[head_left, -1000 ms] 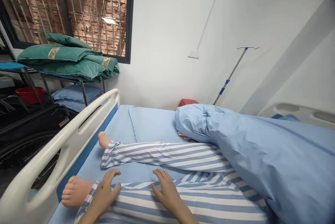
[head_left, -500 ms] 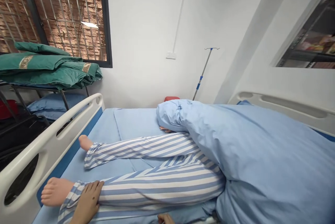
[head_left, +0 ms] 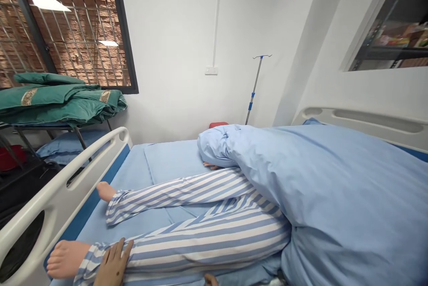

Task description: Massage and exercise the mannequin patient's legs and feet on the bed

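My left hand (head_left: 114,264) lies flat on the lower near leg of the striped trousers (head_left: 200,246), just above the ankle, its fingers slightly apart. Only a small part of my right hand (head_left: 210,279) shows at the bottom edge, by the near thigh; its other fingers are hidden. The trousers are blue and white, on a lying figure that looks like a manikin. Its bare near foot (head_left: 68,259) points left, and the far foot (head_left: 106,191) rests farther back. A light blue quilt (head_left: 321,188) is bunched over the upper body, with some fingers peeking from under its edge.
The bed has a pale footboard (head_left: 53,214) at left and a headboard (head_left: 374,121) at right. Behind stand a drip pole (head_left: 254,87) and a red object (head_left: 218,125). Green folded bedding (head_left: 63,103) lies on a rack below the barred window.
The view has tilted slightly. My left hand stays on the lower leg, its fingers a little more spread. Less of my right hand shows at the bottom edge.
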The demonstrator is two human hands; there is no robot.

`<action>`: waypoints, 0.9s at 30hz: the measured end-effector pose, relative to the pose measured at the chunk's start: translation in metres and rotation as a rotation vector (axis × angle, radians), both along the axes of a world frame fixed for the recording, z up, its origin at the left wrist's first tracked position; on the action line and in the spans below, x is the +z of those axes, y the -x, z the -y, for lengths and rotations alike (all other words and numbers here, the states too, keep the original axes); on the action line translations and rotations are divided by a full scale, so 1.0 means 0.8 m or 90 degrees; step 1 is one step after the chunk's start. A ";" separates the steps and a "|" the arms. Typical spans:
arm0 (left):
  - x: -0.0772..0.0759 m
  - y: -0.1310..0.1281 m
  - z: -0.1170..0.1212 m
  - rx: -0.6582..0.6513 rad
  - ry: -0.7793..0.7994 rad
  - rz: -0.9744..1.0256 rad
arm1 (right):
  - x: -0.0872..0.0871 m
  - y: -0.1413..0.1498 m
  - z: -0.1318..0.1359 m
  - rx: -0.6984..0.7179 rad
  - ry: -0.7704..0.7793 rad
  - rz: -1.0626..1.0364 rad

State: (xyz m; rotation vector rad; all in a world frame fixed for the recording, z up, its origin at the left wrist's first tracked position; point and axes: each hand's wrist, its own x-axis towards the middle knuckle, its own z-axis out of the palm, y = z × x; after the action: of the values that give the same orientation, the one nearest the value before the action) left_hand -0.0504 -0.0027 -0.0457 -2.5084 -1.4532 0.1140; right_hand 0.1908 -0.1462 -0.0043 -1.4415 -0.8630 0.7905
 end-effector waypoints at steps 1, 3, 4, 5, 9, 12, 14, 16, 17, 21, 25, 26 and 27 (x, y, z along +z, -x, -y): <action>0.005 -0.002 -0.001 -0.003 0.004 -0.006 | 0.009 0.014 -0.018 0.020 -0.009 -0.012; 0.018 -0.007 -0.007 -0.030 0.016 -0.002 | 0.027 0.050 -0.055 0.071 -0.025 -0.030; 0.024 -0.010 -0.011 -0.050 0.030 0.008 | 0.036 0.072 -0.074 0.102 -0.033 -0.037; 0.029 -0.013 -0.016 -0.064 0.056 0.018 | 0.046 0.095 -0.091 0.135 -0.040 -0.041; 0.031 -0.020 -0.033 -0.058 0.198 0.036 | 0.078 0.193 -0.154 0.276 -0.061 -0.046; 0.023 -0.018 -0.036 -0.066 0.197 0.056 | 0.091 0.249 -0.191 0.368 -0.065 -0.047; 0.019 -0.015 -0.036 -0.070 0.195 0.069 | 0.092 0.273 -0.212 0.439 -0.058 -0.048; 0.017 -0.010 -0.036 -0.080 0.197 0.092 | 0.088 0.288 -0.230 0.503 -0.045 -0.047; 0.016 -0.008 -0.037 -0.084 0.197 0.107 | 0.084 0.294 -0.238 0.529 -0.039 -0.038; 0.017 0.001 -0.039 -0.076 0.198 0.115 | 0.064 0.316 -0.258 0.593 -0.012 0.073; 0.027 -0.002 -0.032 -0.042 0.201 0.056 | 0.048 0.330 -0.265 0.641 -0.085 0.188; 0.031 -0.004 -0.030 -0.034 0.203 0.044 | 0.047 0.332 -0.266 0.651 -0.118 0.201; 0.034 -0.005 -0.028 -0.029 0.206 0.035 | 0.048 0.335 -0.268 0.654 -0.142 0.210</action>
State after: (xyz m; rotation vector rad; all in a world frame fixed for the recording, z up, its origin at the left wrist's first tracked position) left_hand -0.0467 0.0199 -0.0183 -2.8177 -1.5008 0.2966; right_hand -0.0769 0.0681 0.0341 -0.8739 -1.9434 1.1540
